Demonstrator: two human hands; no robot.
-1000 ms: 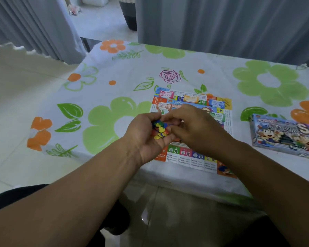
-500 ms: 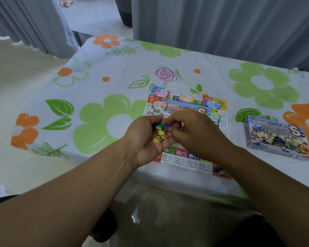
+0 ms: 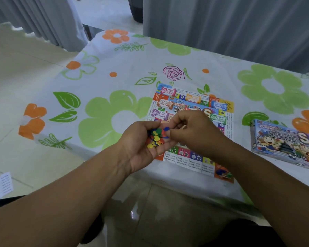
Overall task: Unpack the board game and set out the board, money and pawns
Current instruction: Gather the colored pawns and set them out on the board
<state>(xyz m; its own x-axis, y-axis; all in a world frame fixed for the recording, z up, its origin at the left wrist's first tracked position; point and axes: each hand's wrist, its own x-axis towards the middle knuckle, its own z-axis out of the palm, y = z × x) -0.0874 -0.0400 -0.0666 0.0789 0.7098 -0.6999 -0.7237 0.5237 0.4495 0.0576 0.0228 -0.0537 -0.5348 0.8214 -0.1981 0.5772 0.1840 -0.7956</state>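
Both hands meet just above the near half of the board. The left hand (image 3: 141,145) lies palm up, fingers curled into a cup, and cradles a heap of small plastic pieces (image 3: 156,138) in red, yellow, green and blue (too tiny for me to make out their shapes). The right hand (image 3: 194,132) comes in from the other side with its knuckles up and its fingers bent down into the heap. Its thumb and forefinger pinch at the pieces on the far edge, where a blue one shows. Two bare forearms reach forward and converge over the table's front edge.

Under the hands the flat paper game board (image 3: 189,160), printed with coloured squares, is spread near the front of the table. Small paper money notes (image 3: 193,98) lie scattered over its far half: pink, orange and blue towards the back, brown and purple on the left, green on the right. On the board's near right corner sits a little cluster of blue and green pawns (image 3: 223,172), apart from both hands.

Off to the right, well apart from the board, the blue cardboard game box (image 3: 282,141) with cartoon figures lies flat. Everything rests on a white tablecloth (image 3: 105,82) printed with big green and orange flowers. Grey curtains (image 3: 221,24) hang behind, and a white printed sheet (image 3: 1,182) lies on the tiled floor at far left.
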